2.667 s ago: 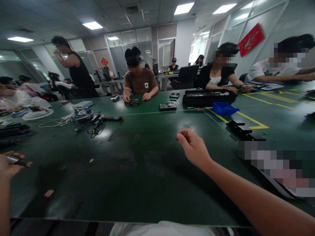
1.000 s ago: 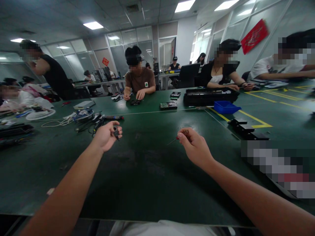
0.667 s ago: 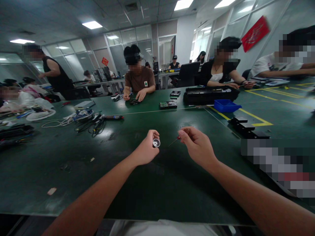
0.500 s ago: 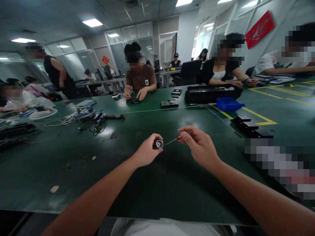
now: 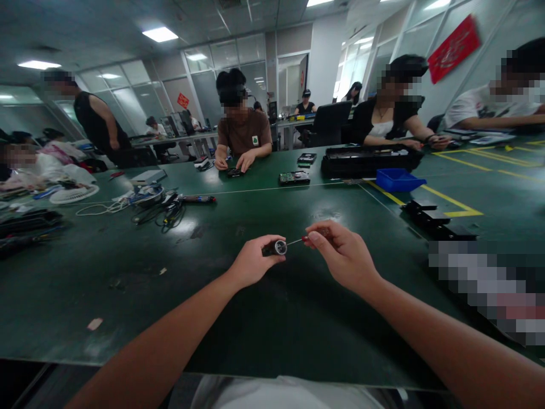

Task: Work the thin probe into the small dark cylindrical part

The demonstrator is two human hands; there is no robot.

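Observation:
My left hand (image 5: 252, 262) is closed around a small dark cylindrical part (image 5: 280, 247) with a round silver-rimmed end, which faces toward me and to the right. Its exact kind does not show. In my right hand (image 5: 349, 254) is a thin screwdriver (image 5: 295, 241), gripped between thumb and fingers near its red collar. The shaft points left, and its tip is at the rim of the cylinder's open end; whether it touches inside cannot be made out. Both hands are held above the green table (image 5: 264, 335).
Cables (image 5: 164, 210) lie at the left beyond my hands. Farther off are a hard drive (image 5: 294, 178), a long black housing (image 5: 370, 161) and a blue bin (image 5: 399, 180). Black brackets (image 5: 438, 221) lie right. Across the table a person in brown (image 5: 244, 136) handles a dark part.
The screwdriver tip has come from beside the cylinder up to its open end. The cylinder has turned slightly to the right, and my right hand has shifted a little left.

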